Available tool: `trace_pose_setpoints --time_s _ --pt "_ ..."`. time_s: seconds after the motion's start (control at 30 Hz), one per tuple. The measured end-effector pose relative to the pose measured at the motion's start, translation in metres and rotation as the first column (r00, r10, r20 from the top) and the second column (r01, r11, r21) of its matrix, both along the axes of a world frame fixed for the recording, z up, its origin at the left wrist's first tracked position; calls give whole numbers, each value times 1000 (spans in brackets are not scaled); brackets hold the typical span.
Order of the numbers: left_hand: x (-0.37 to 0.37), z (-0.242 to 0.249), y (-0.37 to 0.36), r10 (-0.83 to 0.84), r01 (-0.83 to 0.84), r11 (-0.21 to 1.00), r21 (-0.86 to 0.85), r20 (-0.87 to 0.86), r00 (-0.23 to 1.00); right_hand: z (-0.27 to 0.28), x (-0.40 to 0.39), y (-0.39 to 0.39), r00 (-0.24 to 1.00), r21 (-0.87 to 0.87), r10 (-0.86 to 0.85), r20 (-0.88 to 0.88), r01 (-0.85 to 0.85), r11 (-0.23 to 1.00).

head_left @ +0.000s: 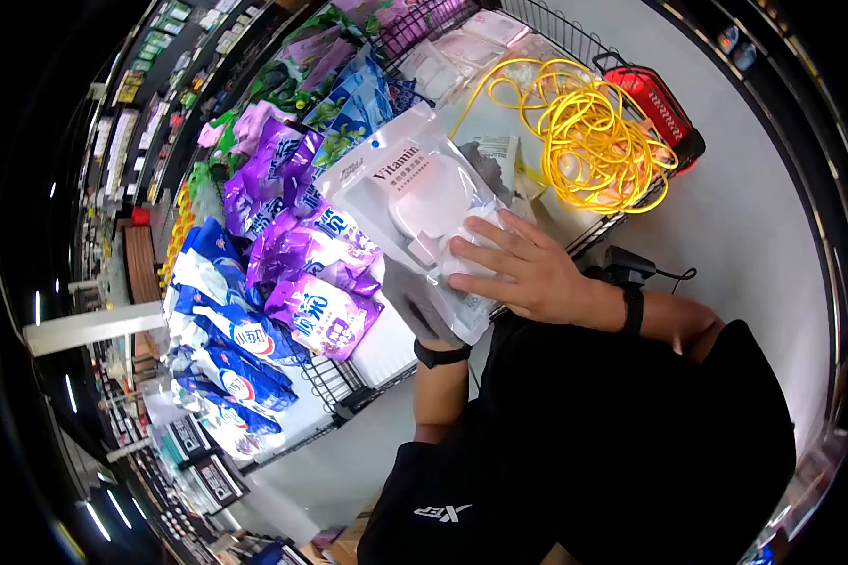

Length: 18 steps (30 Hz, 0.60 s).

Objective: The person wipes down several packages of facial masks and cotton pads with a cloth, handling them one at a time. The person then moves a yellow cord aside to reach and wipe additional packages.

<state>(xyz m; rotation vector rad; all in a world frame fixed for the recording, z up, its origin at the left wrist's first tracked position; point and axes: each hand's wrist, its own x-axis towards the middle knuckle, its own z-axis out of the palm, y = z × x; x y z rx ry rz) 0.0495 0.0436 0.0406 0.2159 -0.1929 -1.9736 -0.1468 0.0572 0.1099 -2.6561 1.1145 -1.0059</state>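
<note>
A clear plastic pouch (349, 188) printed "Vitamin", with pale pink and white contents, is held up in front of me over the shelf stand. My left hand (415, 303) holds it from underneath at the lower edge; most of its fingers are hidden behind the pouch. Across the lower right of the pouch lies my right hand (523, 266), its fingers stretched out and spread on the plastic. Purple laundry bags (325, 315) are close to the left of the pouch.
Blue-and-white bags (240, 372) lie at the lower left of the wire-edged stand (334, 381). A tangled yellow cord (589, 141) and a red basket (645, 99) are at the upper right. Pale packets (490, 33) lie at the back. Stocked shelves (127, 137) line the left.
</note>
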Motion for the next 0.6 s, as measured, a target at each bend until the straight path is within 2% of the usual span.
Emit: trace_pose_setpoints --time_s 0.1,0.17,0.23,0.3,0.37,0.47,0.57,0.6 --pt "-12 1 -11 -189 139 963 -229 -212 959 3 -15 -10 999 -18 43 33 -42 999" --pt "-18 -8 -10 -21 33 989 -142 80 997 3 -28 -13 994 -4 94 51 -94 996" --pt "-35 -2 -22 88 -49 986 -160 249 965 3 -52 -20 976 53 205 71 -209 976" --pt "-50 1 -35 181 -106 972 -211 376 909 -2 -78 -23 948 122 295 119 -309 943" --pt "-71 10 -46 276 -158 949 -272 480 833 -7 -103 -30 886 128 359 293 -408 904" --pt "-105 20 -62 400 -211 901 -380 536 744 -7 -141 -42 751 87 423 508 -533 841" --pt "-142 39 -78 529 -241 830 -503 570 629 -27 -159 -32 630 416 -54 774 -443 794" --pt "-172 66 -76 557 -403 830 -385 604 570 -24 -159 -40 450 383 -171 877 -436 815"
